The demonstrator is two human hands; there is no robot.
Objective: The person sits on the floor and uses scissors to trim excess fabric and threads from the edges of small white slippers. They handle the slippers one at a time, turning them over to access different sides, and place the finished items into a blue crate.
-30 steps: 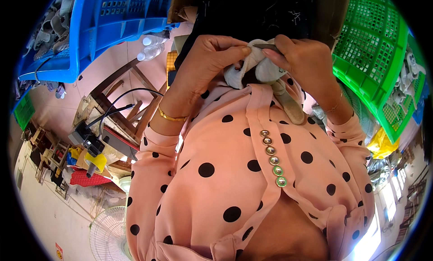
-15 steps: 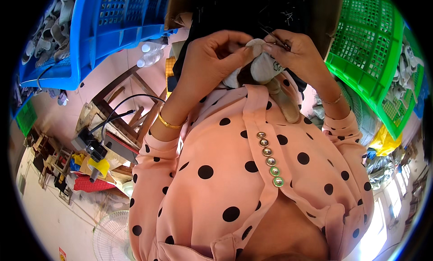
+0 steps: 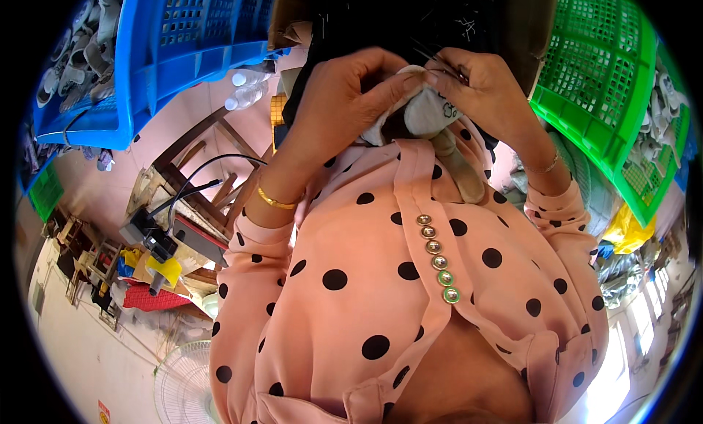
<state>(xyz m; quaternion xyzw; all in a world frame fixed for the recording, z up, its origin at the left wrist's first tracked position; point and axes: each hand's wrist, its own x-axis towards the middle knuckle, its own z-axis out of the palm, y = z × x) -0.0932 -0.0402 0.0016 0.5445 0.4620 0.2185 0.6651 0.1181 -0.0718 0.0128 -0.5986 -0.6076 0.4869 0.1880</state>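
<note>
Both hands meet over my lap around a small pale fabric shoe (image 3: pixel 427 115) with a dark line pattern on its side. My left hand (image 3: pixel 350 94) pinches the shoe's upper edge between thumb and fingers. My right hand (image 3: pixel 480 87) presses thumb and fingertip to the same edge. Held in the right fingers is what looks like a pair of thin scissors (image 3: pixel 443 63), its slim metal blades pointing up and left. Its handle is partly hidden. Below the shoe, a beige sole-like piece (image 3: pixel 463 171) rests against my polka-dot shirt.
A blue crate (image 3: pixel 121 109) holding pale shoes stands at the left, and a green crate (image 3: pixel 593 80) at the right with more beside it. Black cloth (image 3: pixel 403 17) with loose threads lies ahead. Clear bottles (image 3: pixel 245 94) and a wooden frame (image 3: pixel 198 149) are on the left.
The scissors in my right hand have turned slightly, and their blades show more clearly. The fingers have shifted a little on the shoe's edge; both hands stay on it.
</note>
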